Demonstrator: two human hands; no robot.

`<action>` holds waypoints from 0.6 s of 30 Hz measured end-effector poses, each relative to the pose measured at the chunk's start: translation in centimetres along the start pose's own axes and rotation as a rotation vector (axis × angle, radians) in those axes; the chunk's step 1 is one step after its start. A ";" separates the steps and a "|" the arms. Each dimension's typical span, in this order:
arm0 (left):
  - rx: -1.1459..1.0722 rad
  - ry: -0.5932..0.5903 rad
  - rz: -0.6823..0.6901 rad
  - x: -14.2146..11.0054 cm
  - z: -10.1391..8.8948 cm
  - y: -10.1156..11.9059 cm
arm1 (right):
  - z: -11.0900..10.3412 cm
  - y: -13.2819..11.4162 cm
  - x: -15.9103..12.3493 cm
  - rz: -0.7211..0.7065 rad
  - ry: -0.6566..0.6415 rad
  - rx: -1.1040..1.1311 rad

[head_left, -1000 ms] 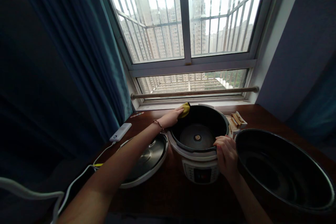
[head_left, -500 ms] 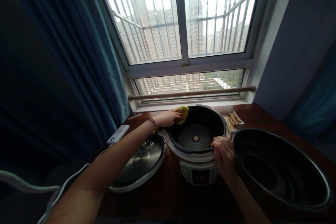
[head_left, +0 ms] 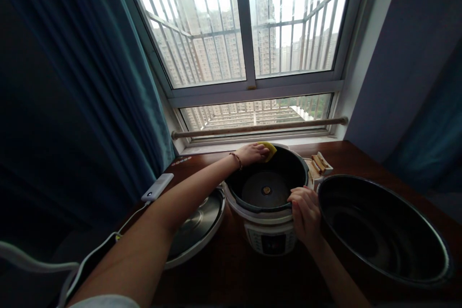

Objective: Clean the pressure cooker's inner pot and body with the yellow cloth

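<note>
Step in hand, apparently: wiping the electric pressure cooker. Left hand grips the yellow cloth at the rim's 12 o'clock; right hand clasps the rim at 4 o'clock. Continued wiping would call for steady bracing.

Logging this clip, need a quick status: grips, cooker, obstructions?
Left grip holds yellow cloth at far side of electric pressure cooker; right grip holds its near-right side. Cooker open, lid alongside. Nothing visibly in the way.
</note>
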State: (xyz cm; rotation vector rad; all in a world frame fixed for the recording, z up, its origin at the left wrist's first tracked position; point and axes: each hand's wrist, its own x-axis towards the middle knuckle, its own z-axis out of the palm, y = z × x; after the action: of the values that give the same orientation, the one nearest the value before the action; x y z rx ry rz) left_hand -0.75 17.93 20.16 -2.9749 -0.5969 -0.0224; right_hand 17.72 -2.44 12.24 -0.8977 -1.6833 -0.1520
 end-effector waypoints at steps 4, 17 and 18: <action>0.037 -0.027 -0.020 -0.9 -0.3 -0.2 | 0.0 0.1 0.0 0.012 0.004 -0.011; 0.144 -0.277 -0.337 -5.6 -2.8 3.3 | -0.4 -0.1 0.0 0.000 -0.028 -0.020; 0.143 -0.309 -0.370 -5.7 -3.0 4.0 | -0.4 -0.1 0.0 -0.002 -0.033 -0.023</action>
State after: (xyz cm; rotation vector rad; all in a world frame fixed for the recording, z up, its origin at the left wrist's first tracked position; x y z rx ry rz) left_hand -4.46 11.79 22.56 -2.7049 -1.1240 0.4355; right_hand 17.95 -2.72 12.40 -0.9205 -1.7165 -0.1590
